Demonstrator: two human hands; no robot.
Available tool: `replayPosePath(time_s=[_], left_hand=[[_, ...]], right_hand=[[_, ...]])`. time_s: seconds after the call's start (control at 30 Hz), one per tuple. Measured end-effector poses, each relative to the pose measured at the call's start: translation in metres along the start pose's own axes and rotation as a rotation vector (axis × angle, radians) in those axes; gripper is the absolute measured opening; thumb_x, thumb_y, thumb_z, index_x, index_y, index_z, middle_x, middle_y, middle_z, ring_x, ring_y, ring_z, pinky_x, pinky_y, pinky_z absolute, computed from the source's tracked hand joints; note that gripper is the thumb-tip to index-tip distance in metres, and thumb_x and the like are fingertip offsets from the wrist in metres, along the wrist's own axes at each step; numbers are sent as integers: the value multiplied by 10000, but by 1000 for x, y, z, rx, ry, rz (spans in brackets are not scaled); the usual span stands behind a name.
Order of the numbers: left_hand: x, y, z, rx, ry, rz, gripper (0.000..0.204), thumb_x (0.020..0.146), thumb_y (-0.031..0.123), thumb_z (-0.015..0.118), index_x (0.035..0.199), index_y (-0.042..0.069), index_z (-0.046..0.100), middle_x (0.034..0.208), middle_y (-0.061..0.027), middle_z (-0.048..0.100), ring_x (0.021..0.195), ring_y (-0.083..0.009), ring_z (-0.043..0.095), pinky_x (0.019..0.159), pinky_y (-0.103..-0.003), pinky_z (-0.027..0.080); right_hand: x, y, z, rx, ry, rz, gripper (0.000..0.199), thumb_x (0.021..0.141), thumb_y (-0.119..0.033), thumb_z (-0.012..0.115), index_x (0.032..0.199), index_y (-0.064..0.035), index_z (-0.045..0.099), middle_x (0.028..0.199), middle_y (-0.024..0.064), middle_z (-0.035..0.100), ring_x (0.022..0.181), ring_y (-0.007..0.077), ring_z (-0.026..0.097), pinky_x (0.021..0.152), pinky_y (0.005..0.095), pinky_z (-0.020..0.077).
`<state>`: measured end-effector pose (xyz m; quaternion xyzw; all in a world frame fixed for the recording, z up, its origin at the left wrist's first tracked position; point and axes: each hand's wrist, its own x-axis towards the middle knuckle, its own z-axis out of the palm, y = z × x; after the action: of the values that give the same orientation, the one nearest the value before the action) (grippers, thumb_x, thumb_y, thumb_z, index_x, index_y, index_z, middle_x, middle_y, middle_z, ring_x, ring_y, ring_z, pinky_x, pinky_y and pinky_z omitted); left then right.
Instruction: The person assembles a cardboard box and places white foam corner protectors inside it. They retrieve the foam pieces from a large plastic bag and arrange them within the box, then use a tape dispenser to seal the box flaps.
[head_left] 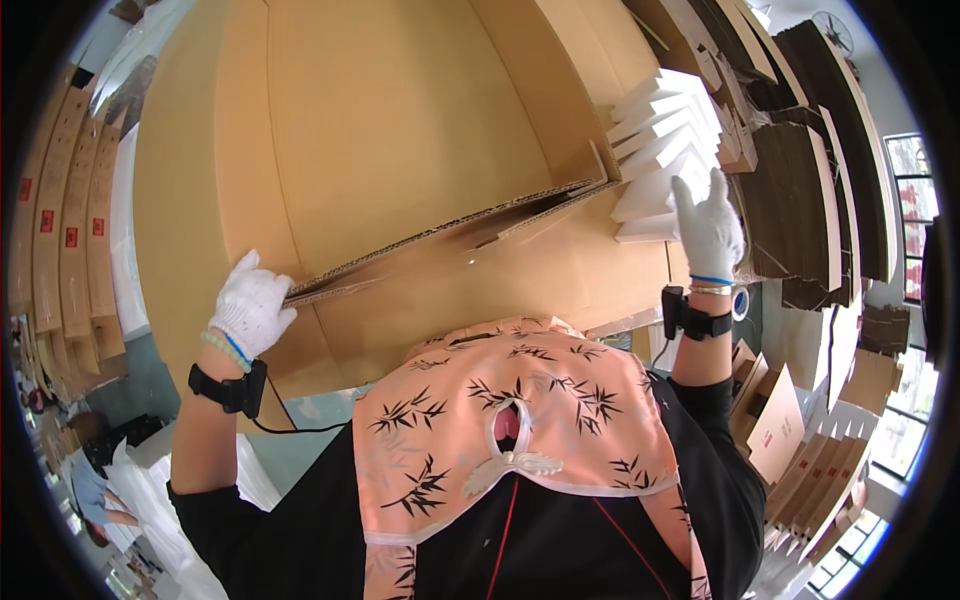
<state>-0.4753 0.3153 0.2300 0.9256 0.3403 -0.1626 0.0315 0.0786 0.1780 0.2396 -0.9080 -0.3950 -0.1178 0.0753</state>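
Far left: stacks of flat brown cardboard blanks (70,230) stand on edge. Left hand (250,305), white-gloved, fingers clenched on the left end of the flattened brown corrugated cardboard box (400,160), pinching its open layered edge. Box spans the centre, tilted, lying over more cardboard sheets. Right hand (708,228), white-gloved, fingers extended and flat against the white folded foam corner pieces (665,150) at the box's right end. Far right: dark brown cardboard stacks (810,170).
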Motion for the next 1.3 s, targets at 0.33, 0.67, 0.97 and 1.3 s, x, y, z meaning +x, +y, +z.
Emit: replayPosePath(time_s=[0.33,0.67,0.97,1.3], left_hand=[[-29,60,-16,-66,37,-250,855,753,232,764,1429,-62,330,1406,-238,474,1310,-337,467,1177,-448,274],[-35,63,-7,-135,150,-282,786,789,276,727,1408,-52,370,1383,-247,493,1292,-351,475,1163,-453,288],[-41,63,-2,-156,237,-294,674,809,259,679,1353,-55,436,1341,-232,528,1263,-329,504,1139,-440,324],[-65,35,-1,-159,412,-325,533,829,169,654,1318,25,501,1354,-170,535,1269,-324,497,1123,-427,351]], right_hand=[[-12,52,31,139,-25,159,690,802,-390,682,1378,-55,504,1065,205,680,966,380,656,843,443,512],[-20,-74,-140,817,553,-335,631,855,-84,727,1403,47,443,984,81,661,888,152,632,711,262,503],[-101,-370,-34,290,-461,-1443,411,837,-245,661,1202,-71,587,980,166,691,971,350,670,838,418,543],[-120,-401,-4,457,-824,-1304,597,865,-320,639,1385,-100,445,1106,200,663,1035,393,640,881,465,522]])
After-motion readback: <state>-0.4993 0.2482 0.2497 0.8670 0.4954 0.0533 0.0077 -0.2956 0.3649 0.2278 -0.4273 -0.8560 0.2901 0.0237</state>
